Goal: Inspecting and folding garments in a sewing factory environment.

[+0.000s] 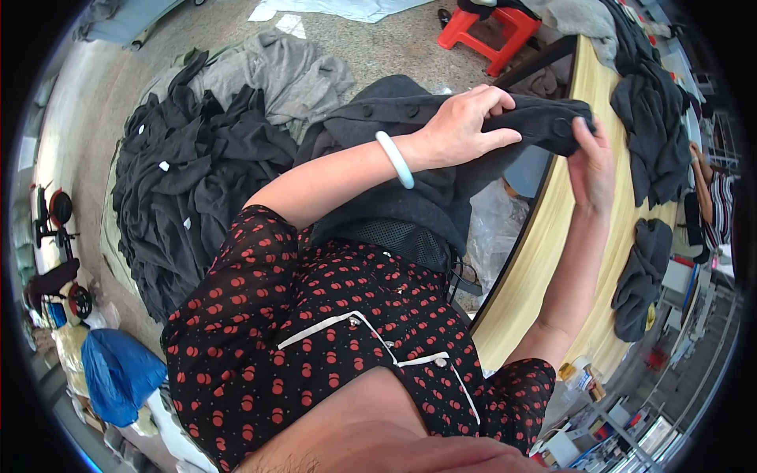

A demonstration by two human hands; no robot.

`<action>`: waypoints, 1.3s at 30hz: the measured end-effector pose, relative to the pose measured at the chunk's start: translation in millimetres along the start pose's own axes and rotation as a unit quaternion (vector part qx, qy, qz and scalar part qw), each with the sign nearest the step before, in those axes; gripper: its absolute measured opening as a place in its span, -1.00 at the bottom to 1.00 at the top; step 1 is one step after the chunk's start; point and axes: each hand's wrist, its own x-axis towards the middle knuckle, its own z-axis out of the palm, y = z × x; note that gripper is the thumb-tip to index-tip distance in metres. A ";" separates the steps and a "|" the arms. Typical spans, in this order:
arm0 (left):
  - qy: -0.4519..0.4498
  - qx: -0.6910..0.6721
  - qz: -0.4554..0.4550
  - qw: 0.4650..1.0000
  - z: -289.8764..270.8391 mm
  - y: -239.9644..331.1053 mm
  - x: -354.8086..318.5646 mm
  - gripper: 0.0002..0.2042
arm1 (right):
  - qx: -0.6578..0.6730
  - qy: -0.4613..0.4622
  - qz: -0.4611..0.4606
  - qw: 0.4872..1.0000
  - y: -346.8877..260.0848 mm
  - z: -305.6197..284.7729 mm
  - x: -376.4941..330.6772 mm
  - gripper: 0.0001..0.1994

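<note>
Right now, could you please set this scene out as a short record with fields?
Left hand: holding the dark buttoned garment
Right hand: gripping that garment's end
Left wrist: pale bangle
Floor at left: heap of dark clothes
At right: wood-coloured table bearing dark cloth
Far side: red stool

Dark garment [457,185] partly hidden, co-worker [720,209] cropped

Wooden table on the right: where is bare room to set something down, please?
Bare tabletop shows between its left edge and the right forearm, and between that forearm and the lower dark garment. Its right side is crowded by that garment and the upper dark garments; the held garment hides some too.
</note>
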 end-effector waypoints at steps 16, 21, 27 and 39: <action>-0.058 -0.216 -0.284 0.932 -138.0 -62.5 -56.5 -0.87 | 0.089 0.002 -0.096 0.991 -18.3 -58.2 -16.2 -0.79; -0.224 0.100 -0.236 0.940 -137.3 -102.5 -29.2 -0.67 | 0.068 0.021 -0.069 0.995 6.9 -56.3 -33.6 -0.80; -0.356 0.212 -0.182 0.892 -90.9 -142.4 -66.5 -0.62 | 0.072 0.084 -0.054 0.992 17.3 -47.3 -43.3 -0.85; -0.153 -0.139 -0.354 0.912 -202.4 29.3 -67.1 -0.87 | -0.046 0.196 -0.028 0.979 13.6 -47.5 -85.1 -0.84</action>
